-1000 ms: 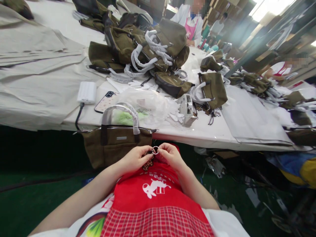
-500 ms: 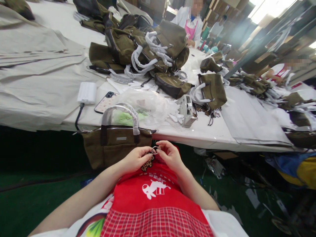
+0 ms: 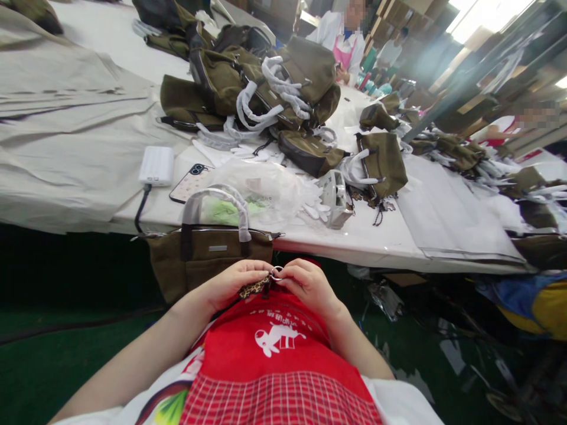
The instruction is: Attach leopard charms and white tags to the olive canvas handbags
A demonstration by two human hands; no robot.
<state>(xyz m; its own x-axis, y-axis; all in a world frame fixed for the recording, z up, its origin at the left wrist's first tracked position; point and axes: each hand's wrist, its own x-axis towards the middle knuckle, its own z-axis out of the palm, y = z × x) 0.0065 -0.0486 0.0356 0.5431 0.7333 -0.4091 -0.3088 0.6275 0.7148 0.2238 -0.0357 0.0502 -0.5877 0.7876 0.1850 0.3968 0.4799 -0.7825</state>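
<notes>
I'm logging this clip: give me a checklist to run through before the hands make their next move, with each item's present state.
1. Left hand grips the leopard-print charm: ok.
2. Right hand has its fingers on the metal ring: ok.
3. Ring fully closed: cannot tell; it is small and partly covered by fingers.
4. A hand free for the olive-brown bag: not ok; both are occupied.
5. Bag securely supported: cannot tell; its base is hidden.
6. Phone apart from the hands: ok, lying on the table.

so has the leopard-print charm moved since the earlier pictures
Yes: the leopard-print charm has shifted left, judged against the unmoved brown fabric bag nearest it.
</notes>
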